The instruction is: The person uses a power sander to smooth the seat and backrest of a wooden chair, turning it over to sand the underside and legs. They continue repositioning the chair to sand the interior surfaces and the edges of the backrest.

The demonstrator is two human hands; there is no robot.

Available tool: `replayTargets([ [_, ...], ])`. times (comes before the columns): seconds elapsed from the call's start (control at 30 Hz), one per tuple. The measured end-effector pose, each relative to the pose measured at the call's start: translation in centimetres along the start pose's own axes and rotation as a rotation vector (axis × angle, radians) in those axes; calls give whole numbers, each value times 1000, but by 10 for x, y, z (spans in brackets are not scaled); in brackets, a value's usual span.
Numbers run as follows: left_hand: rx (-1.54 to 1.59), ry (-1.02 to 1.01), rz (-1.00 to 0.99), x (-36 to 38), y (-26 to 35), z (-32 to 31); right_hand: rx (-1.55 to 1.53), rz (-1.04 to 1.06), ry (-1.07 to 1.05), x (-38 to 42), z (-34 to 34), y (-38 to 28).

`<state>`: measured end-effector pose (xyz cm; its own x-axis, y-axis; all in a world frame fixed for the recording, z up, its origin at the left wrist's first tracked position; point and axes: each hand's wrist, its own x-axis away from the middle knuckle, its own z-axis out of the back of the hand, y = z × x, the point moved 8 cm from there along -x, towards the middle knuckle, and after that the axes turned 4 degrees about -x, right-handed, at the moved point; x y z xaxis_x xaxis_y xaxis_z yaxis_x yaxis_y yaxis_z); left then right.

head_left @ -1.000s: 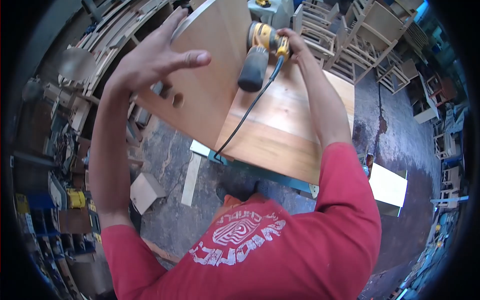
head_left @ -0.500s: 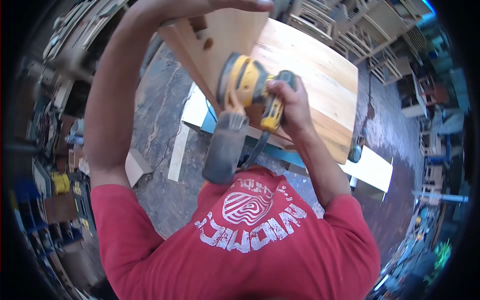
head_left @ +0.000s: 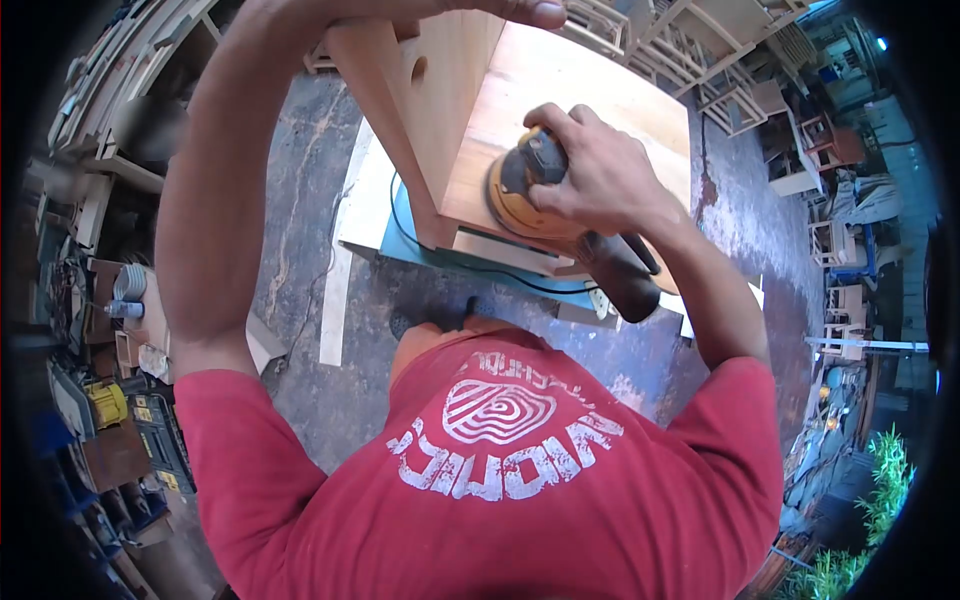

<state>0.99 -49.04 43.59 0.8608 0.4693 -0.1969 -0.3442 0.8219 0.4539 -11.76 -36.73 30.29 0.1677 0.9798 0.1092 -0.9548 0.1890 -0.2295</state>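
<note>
My right hand (head_left: 598,170) grips a yellow and black orbital sander (head_left: 535,200), its pad flat on a wooden tabletop (head_left: 590,90). The sander's dark dust bag (head_left: 625,280) sticks out toward me past the table's near edge. My left hand (head_left: 510,10) reaches over the top of an upright wooden panel (head_left: 440,110) with round holes and holds its upper edge. The panel stands on the tabletop's left side, just left of the sander.
The tabletop rests on a blue-edged base (head_left: 480,270) above a stained concrete floor (head_left: 310,200). A pale board (head_left: 335,290) lies on the floor at the left. Wooden chair frames (head_left: 740,60) are stacked at the back right, and tool clutter (head_left: 110,390) lines the left.
My right hand has brought the sander down from mid-air onto the tabletop and turned it so the dust bag points toward me. My left hand stays on top of the upright panel.
</note>
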Motion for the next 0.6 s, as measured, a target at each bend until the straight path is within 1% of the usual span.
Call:
replayTargets([
  [0.03,-186,143,-47,-1,-1,2,-20,60,-27,-3,-3,-7],
  [0.07,-372,293,-95,-1,0,10,-23,59,-30,-4,-1,-13],
  [0.1,-309,172,-36,-9,-13,7,13,84,-79,-2,-4,-27],
  [0.17,-315,126,-36,11,19,12,45,118,-153,1,-10,-48],
  [0.2,-327,88,-39,19,29,9,40,112,-157,-4,-12,-51],
  [0.23,-324,77,-44,20,28,4,18,152,-139,-6,-12,-56],
  [0.27,-353,145,-75,21,30,4,-6,190,-120,-8,-11,-62],
  [0.3,-384,217,-108,22,31,4,14,186,-146,-9,-10,-64],
  [0.33,-383,212,-118,16,23,3,9,177,-142,-12,-10,-62],
  [0.4,-354,206,-205,-1,0,2,30,134,-80,-19,-4,-49],
  [0.47,-327,212,-298,-10,-1,1,36,70,-48,-32,0,-23],
  [0.53,-267,197,-338,-12,-1,-1,46,-27,-5,-41,11,12],
  [0.6,-211,181,-366,-14,-1,-2,22,-187,-13,-44,21,51],
])
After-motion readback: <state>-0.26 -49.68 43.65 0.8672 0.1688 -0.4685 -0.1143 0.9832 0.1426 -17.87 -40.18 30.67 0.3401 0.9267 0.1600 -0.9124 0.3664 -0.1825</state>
